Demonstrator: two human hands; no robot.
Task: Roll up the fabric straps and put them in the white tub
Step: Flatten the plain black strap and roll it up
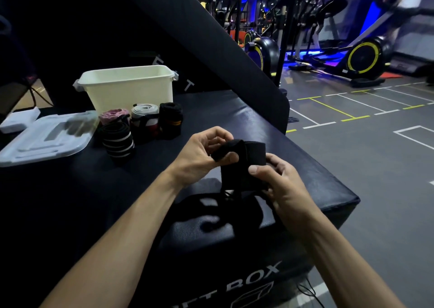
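Both my hands hold a black fabric strap [244, 164] above the black padded box [234, 119]. My left hand [202, 157] pinches the strap's folded top end, and my right hand [279, 183] grips its side, thumb on the front. The strap's loose tail hangs down onto the box. The white tub [126, 86] stands at the back left. In front of it stand several rolled straps: a pink one [114, 116], a grey-and-white one [144, 117], a black one [171, 119] and a black one with white stripes [118, 141].
The tub's clear lid [44, 138] lies flat at the left beside a white pad [18, 119]. A dark slanted panel [211, 37] rises behind the box. Exercise machines [352, 56] stand on the grey marked floor to the right.
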